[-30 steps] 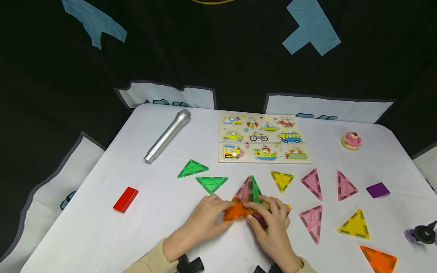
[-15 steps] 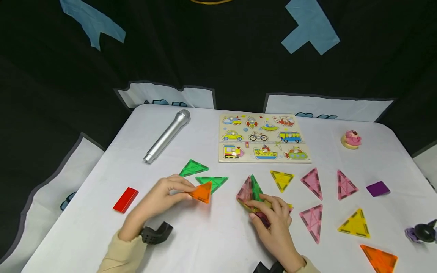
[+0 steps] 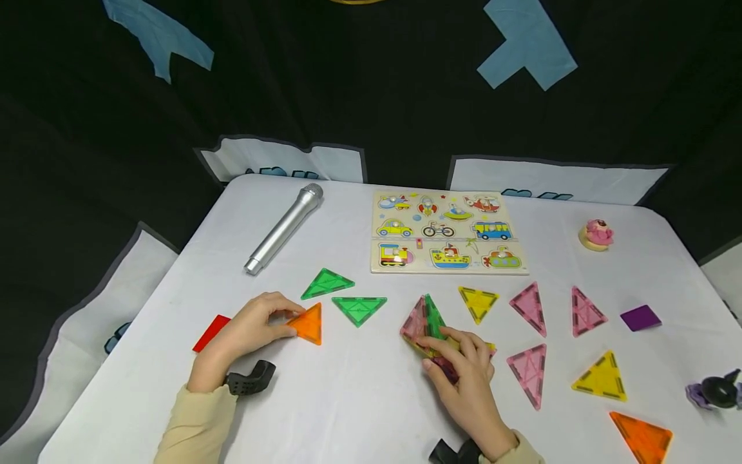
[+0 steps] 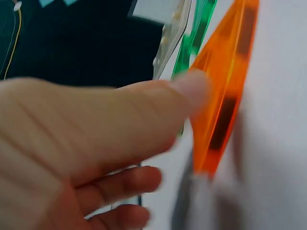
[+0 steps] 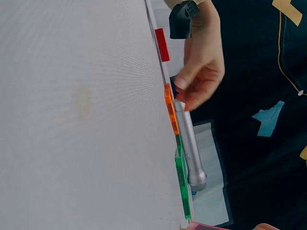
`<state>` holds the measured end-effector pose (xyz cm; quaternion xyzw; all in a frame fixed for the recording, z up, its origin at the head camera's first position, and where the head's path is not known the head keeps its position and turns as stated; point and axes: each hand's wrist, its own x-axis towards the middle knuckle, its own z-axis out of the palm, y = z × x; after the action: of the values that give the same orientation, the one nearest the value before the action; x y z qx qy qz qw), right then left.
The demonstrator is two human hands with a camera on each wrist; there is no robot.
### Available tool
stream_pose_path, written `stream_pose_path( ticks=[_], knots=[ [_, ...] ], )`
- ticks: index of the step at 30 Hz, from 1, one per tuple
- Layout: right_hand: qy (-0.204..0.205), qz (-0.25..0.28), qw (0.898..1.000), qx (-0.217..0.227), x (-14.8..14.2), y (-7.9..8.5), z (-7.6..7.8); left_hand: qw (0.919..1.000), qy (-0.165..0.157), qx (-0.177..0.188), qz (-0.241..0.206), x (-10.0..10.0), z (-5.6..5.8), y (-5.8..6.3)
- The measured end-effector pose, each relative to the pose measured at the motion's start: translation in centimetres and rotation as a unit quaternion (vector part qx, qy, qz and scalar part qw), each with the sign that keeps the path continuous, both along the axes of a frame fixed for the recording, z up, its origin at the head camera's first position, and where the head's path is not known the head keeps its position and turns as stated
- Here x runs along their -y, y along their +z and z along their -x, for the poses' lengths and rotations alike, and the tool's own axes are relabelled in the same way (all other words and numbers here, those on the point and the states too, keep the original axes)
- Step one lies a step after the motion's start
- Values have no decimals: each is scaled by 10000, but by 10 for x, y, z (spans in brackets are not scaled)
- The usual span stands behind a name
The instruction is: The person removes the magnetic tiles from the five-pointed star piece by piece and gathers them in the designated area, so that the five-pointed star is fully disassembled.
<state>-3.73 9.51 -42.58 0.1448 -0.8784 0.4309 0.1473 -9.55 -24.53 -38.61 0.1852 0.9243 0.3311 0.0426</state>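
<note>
Left hand (image 3: 246, 332) is pinching an orange tile (image 3: 307, 323) on the surface (image 3: 348, 406); right hand (image 3: 466, 380) is gripping the tile stack (image 3: 426, 322), fingers curled.

**Orange tile carried off to the left**

The left hand (image 3: 246, 332) pulls the orange triangle (image 3: 307, 323) away from the tile cluster (image 3: 426, 322), carries it leftward past the green triangles (image 3: 358, 309), and now partly covers the red block (image 3: 210, 331).
</note>
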Motion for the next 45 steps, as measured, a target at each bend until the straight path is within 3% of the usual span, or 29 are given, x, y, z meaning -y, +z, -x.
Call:
stream_pose_path(
  ticks=[2,5,9,14,20,24,26,30,32,34,35,38,40,42,45],
  knots=[
    [-3,0,10000,14,-1,1,0,9999,-86,-108,-88,-14,0,-1],
    [-5,22,10000,51,-2,2,1,9973,-504,-209,-489,-47,-1,-2],
    [-22,75,9999,145,-2,2,2,9898,-1053,241,-929,-102,-5,-3],
    [-92,182,9997,137,-2,0,2,9833,-1040,1082,-1030,-150,8,-6],
    [-199,357,9990,160,-1,-2,0,9671,-887,1721,-1653,-164,20,-17],
    [-293,509,9982,84,-2,-2,-1,9473,-883,2001,-2341,-165,19,-22],
    [-354,579,9977,82,-3,-1,0,9286,-1014,2280,-2747,-166,19,-24],
    [-453,700,9964,148,-5,0,3,8768,-1333,2951,-3556,-165,18,-27],
    [-462,740,9960,168,-4,1,4,8569,-1388,3118,-3862,-161,15,-27],
    [-464,782,9957,186,-4,1,5,8458,-1275,3228,-4051,-156,11,-25],
    [-461,792,9956,194,-4,1,5,8441,-1190,3258,-4089,-153,8,-23],
    [-429,843,9953,210,-5,1,5,8555,-949,3243,-3925,-138,-4,-14],
    [-394,879,9952,179,-5,1,5,8753,-839,3083,-3631,-125,-13,-9],
    [-338,897,9953,119,-5,1,5,9039,-638,2805,-3166,-111,-21,-6],
    [-256,866,9959,33,-6,1,5,9511,-387,2116,-2217,-92,-32,-6]
  ],
)
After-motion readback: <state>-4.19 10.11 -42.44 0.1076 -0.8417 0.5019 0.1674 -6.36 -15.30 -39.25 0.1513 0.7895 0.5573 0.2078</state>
